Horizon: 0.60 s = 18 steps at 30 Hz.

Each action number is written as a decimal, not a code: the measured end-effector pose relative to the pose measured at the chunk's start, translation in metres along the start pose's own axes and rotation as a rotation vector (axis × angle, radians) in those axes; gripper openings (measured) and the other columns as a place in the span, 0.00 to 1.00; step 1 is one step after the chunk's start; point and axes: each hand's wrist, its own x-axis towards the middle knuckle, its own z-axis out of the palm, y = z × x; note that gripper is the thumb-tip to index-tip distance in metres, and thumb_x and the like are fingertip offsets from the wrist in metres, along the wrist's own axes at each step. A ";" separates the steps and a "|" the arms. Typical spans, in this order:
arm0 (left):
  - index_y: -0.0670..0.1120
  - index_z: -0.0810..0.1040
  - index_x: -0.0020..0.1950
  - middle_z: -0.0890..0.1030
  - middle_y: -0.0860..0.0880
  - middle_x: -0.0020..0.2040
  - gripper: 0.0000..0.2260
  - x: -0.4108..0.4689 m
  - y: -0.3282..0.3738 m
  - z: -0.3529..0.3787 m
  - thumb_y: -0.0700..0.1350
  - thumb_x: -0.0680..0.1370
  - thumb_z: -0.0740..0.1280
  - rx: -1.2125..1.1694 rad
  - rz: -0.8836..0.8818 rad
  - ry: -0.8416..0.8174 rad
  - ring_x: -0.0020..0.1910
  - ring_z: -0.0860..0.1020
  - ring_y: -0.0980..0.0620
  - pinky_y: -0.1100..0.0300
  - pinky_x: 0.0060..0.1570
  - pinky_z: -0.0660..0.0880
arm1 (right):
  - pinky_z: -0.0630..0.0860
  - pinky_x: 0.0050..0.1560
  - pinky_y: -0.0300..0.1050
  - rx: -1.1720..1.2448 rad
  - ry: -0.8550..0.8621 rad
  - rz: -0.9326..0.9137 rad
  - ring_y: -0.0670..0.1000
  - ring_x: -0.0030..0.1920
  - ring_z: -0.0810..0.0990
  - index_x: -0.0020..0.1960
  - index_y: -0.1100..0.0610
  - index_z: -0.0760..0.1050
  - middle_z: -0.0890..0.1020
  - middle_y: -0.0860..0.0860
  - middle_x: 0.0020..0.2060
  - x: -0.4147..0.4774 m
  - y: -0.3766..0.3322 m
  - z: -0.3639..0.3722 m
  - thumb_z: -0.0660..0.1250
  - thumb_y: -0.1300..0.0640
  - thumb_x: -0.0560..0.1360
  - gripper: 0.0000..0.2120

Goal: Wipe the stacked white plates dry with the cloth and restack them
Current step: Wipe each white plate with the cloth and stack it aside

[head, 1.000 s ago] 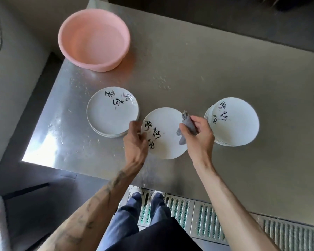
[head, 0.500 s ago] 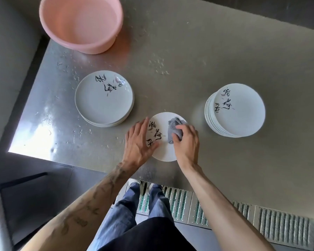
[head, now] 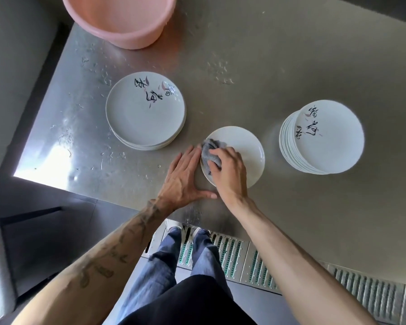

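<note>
– Three groups of white plates are counted on the steel table (head: 279,66). Where is the one under the cloth?
– The single plate (head: 244,146) is laid flat near the table's front edge, and the clock dial is centred on it. A low stack (head: 145,113) is seen at ten o'clock and a taller stack (head: 324,137) at about three o'clock, both apart from it. Black brush writing is carried by the top plate of each stack.
– And the cloth?
– The grey cloth (head: 208,150) is bunched on the plate's nine o'clock part. It is pressed down by the right hand (head: 229,172), whose fingers are curled over it.
– How is the left hand (head: 182,178) held?
– It is laid flat on the table at eight o'clock, just beside the rim, with fingers straight and close together and the thumb spread away from them. Whether the rim is really touched cannot be told.
– What else is seen?
– A pink basin (head: 120,22) is placed far off at eleven o'clock, partly cut by the frame. Water drops (head: 220,71) are scattered on the steel. A floor grate (head: 232,256) is seen at six o'clock, below the table edge.
</note>
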 end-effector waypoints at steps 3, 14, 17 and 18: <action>0.41 0.51 0.84 0.56 0.45 0.84 0.63 0.002 0.004 -0.001 0.78 0.63 0.68 -0.019 -0.015 0.044 0.82 0.53 0.51 0.53 0.81 0.45 | 0.73 0.63 0.48 0.013 0.011 0.007 0.56 0.60 0.77 0.61 0.56 0.82 0.81 0.51 0.61 0.002 0.001 -0.002 0.73 0.61 0.75 0.15; 0.44 0.49 0.84 0.57 0.47 0.83 0.66 0.013 -0.005 0.004 0.81 0.61 0.70 -0.004 0.026 0.031 0.83 0.55 0.51 0.51 0.81 0.46 | 0.69 0.61 0.37 -0.040 -0.018 -0.036 0.53 0.59 0.77 0.62 0.57 0.83 0.81 0.51 0.59 -0.016 0.021 -0.017 0.74 0.62 0.75 0.16; 0.46 0.48 0.84 0.58 0.49 0.83 0.67 0.016 -0.005 0.003 0.79 0.58 0.74 -0.044 -0.019 0.018 0.82 0.55 0.53 0.54 0.81 0.43 | 0.69 0.63 0.42 -0.039 0.099 0.068 0.55 0.61 0.78 0.61 0.56 0.83 0.82 0.52 0.61 0.017 0.015 -0.015 0.73 0.61 0.75 0.14; 0.46 0.49 0.84 0.58 0.49 0.83 0.66 0.017 -0.005 0.002 0.79 0.59 0.74 -0.048 -0.026 0.021 0.82 0.56 0.53 0.54 0.80 0.44 | 0.71 0.63 0.43 -0.027 0.094 0.067 0.55 0.61 0.78 0.60 0.56 0.83 0.82 0.52 0.61 0.023 0.008 -0.011 0.73 0.61 0.75 0.13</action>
